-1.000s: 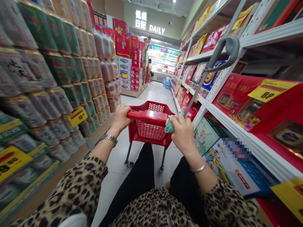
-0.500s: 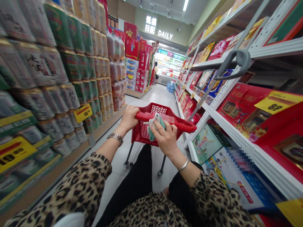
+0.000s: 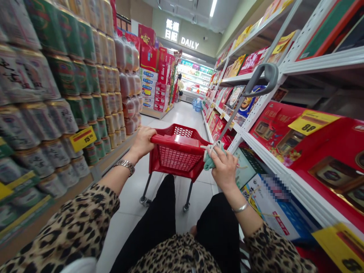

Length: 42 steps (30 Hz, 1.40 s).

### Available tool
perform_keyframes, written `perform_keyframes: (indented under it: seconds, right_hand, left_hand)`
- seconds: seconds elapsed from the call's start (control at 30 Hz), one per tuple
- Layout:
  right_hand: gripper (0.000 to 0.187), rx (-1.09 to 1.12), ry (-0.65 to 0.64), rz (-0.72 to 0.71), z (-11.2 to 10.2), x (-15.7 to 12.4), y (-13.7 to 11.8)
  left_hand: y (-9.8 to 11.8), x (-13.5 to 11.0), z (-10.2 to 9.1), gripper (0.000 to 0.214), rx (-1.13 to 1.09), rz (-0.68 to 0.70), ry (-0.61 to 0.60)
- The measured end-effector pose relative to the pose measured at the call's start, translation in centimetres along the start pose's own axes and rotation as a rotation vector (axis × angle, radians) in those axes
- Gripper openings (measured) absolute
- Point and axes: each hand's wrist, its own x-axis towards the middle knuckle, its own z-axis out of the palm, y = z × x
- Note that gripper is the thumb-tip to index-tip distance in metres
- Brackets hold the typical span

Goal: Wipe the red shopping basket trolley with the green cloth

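- Being wrapped around the handle of a small red cart, the left hand was clamped firmly on it.
- A teal cloth was pinched by the right hand at the handle's right end.
- The cart was kept just ahead on the pale floor, between cans on the left and gift boxes on the right.

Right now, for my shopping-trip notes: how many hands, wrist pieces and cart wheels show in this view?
Hands: 2, left hand and right hand
Wrist pieces: 2, metal link band and bangle
Cart wheels: 2, left wheel and right wheel
Total: 6
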Motion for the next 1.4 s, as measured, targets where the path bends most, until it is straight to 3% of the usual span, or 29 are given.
perform_keyframes:
  seconds: [0.2,0.3,0.43,0.53,0.7,0.87,0.97,1.03,1.27,1.4]
  right_hand:
    - [0.056,0.004,-0.069,0.209,-0.5,0.3,3.4]
    - [0.051,0.035,-0.056,0.285,-0.8,0.9,3.9]
    - [0.055,0.132,-0.01,0.175,-0.9,2.3,2.3]
    - [0.059,0.227,-0.051,0.043,-0.6,3.9,0.8]
    - [0.052,0.383,-0.252,-0.055,-0.4,7.2,1.0]
    - [0.045,0.521,-0.429,-0.009,-1.1,9.6,1.5]
    - [0.037,0.528,-0.445,-0.002,-1.5,9.8,1.1]
    - [0.032,0.501,-0.446,-0.008,-2.0,9.5,0.5]
    - [0.025,0.454,-0.389,-0.024,-4.3,7.4,-2.0]
    - [0.029,0.612,-0.332,-0.101,-4.9,5.9,-2.5]
  left_hand:
    - [-0.1,0.4,0.1,0.011,0.005,0.003,0.001]
    - [-0.2,0.6,0.2,0.011,0.008,-0.008,-0.006]
    - [-0.6,0.9,0.2,0.011,0.026,-0.012,-0.008]
    - [-1.2,1.0,0.2,0.009,0.057,-0.008,-0.024]
    - [-2.2,1.4,0.0,0.008,0.098,-0.025,-0.057]
    - [-2.3,0.9,-0.4,0.015,0.134,-0.096,-0.07]
    - [-0.4,-0.5,-0.8,0.053,0.159,-0.162,0.015]
    - [2.0,-1.7,-1.0,0.073,0.156,-0.11,0.037]
    - [12.1,-3.5,1.2,0.077,0.087,0.274,0.003]
    - [14.6,-3.1,2.7,0.084,0.073,0.279,-0.007]
